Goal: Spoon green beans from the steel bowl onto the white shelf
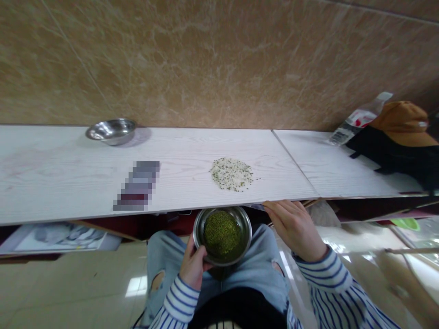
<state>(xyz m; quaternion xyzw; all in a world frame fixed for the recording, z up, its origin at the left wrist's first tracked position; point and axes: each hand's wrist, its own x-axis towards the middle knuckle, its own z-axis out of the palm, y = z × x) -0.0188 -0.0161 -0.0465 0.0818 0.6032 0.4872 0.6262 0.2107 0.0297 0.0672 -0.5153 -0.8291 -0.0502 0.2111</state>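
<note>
My left hand (195, 262) grips the rim of a steel bowl (245, 244), thumb on the near side. Small green beans, like mung beans (222, 233), lie inside it. The bowl is over my lap, just below the counter's front edge. At that edge, to the right of the bowl, is my right hand (295, 226), its fingers drawn together. A thin greyish-purple piece (254, 206) shows by its fingertips; I cannot make out what it is. On the counter, beyond the bowl, lies a flat pile of white grains mixed with green beans (231, 174).
A second steel bowl (113, 132) stands by the wall at left, with a blurred-out flat object (139, 185) nearer. At right, a plastic bottle (360, 119) leans against an orange cap (403, 121) and a black bag (384, 155). An open drawer (68, 237) projects below the counter (185, 178).
</note>
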